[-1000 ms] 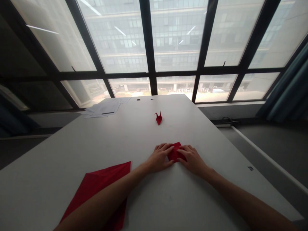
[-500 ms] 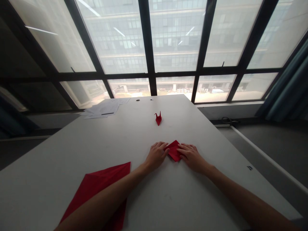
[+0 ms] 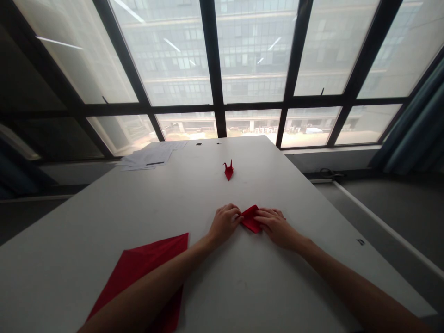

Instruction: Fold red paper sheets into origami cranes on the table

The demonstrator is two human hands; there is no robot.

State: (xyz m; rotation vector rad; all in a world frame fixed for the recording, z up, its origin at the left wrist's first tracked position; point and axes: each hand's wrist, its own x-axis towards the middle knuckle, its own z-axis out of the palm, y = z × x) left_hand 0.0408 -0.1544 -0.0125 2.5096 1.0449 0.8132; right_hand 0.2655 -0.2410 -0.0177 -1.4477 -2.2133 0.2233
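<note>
Near at 7 o'clock, large flat red paper sheet [image 3: 145,273]. At centre, left hand [image 3: 224,223] and right hand [image 3: 277,226] now pinching small folded red paper piece [image 3: 250,219], edge lifted, flatter half second ago. Farther at 12 o'clock, finished red paper crane [image 3: 228,170] on white table [image 3: 104,208].
</note>
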